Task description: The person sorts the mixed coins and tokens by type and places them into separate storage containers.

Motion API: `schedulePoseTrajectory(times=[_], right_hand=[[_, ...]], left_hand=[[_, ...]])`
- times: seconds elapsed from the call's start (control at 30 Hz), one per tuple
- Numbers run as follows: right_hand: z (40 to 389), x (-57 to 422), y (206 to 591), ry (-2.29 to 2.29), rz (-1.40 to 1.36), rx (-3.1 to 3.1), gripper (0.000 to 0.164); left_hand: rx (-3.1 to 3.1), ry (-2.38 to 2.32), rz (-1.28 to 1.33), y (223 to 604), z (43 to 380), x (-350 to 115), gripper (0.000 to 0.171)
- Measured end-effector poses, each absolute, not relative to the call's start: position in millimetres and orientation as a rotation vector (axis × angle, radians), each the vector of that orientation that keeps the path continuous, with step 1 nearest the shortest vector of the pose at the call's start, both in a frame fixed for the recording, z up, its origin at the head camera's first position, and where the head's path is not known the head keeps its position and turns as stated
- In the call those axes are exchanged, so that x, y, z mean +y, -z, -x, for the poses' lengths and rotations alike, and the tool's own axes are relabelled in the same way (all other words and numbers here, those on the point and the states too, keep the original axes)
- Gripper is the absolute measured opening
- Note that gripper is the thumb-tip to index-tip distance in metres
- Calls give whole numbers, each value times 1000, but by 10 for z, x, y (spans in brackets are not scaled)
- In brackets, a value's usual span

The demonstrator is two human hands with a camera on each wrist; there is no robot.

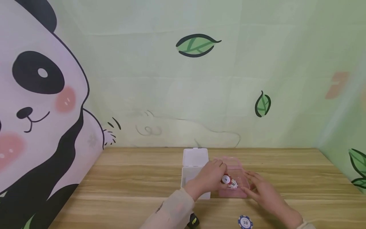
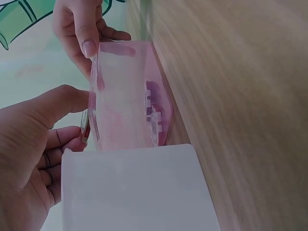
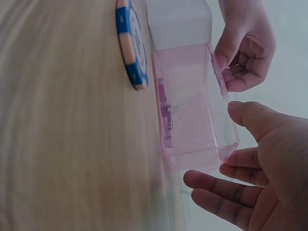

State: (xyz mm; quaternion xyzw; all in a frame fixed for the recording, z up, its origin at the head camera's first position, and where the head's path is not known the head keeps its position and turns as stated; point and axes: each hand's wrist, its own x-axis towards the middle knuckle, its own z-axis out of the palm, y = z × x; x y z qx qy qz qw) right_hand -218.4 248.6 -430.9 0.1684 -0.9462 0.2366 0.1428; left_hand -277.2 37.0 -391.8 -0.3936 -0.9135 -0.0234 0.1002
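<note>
A red poker chip (image 1: 226,179) marked 5 is pinched in my left hand (image 1: 210,175), held at the top of an open pink see-through box (image 1: 233,193). Edge-on, this chip (image 2: 84,126) shows between thumb and fingers at the rim in the left wrist view. At the bottom of the box lie other chips (image 2: 155,124), seen through its pink wall. My right hand (image 1: 264,192) grips the box's right side, with the thumb (image 3: 245,109) at the rim and fingers around the corner.
Left of the pink box stands a white box (image 1: 195,157) with its lid raised, partly behind my left hand. A blue and white chip (image 1: 245,222) marked 10 lies near the front edge. Beside my left sleeve is a small black object (image 1: 193,220).
</note>
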Motion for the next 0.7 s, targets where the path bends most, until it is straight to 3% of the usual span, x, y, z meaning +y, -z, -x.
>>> schedulePoseTrajectory(times=[0.7], right_hand=[[2182, 2488, 4289, -726, -456, -2775, 56]], left_hand=[[-2758, -112, 1144, 3965, 2894, 434, 43]])
